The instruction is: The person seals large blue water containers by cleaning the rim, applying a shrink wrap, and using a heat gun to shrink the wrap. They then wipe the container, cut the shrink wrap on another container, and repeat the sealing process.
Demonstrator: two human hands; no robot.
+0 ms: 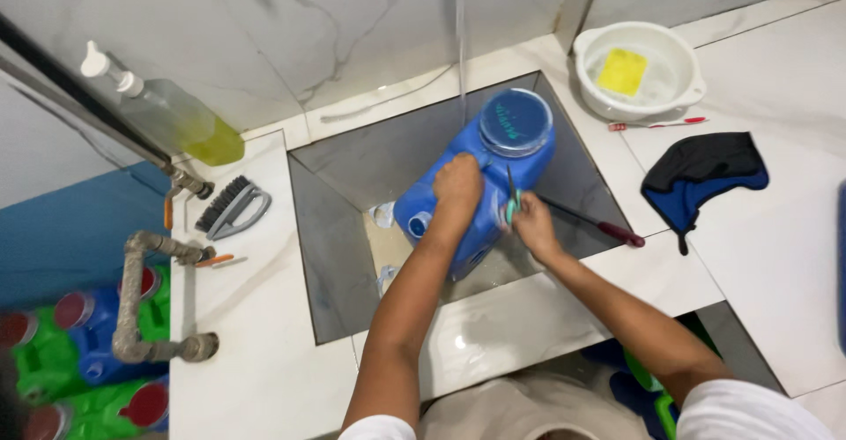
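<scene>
A large blue plastic jug (493, 171) with a round clear lid lies tilted in the grey sink basin (335, 246). My left hand (458, 184) presses down on top of the jug's body. Against the jug's side, my right hand (533, 224) grips a small teal-handled tool (512, 200). A thin stream of water (460, 43) falls from above onto the jug near its lid.
A white bowl (640, 71) with a yellow sponge sits at the back right, a toothbrush (656, 124) before it. A black and blue cloth (705, 175) lies right. A dark red-handled rod (590, 221) crosses the sink rim. Left: scrub brush (233, 208), soap dispenser (167, 109), pipes, coloured jugs below.
</scene>
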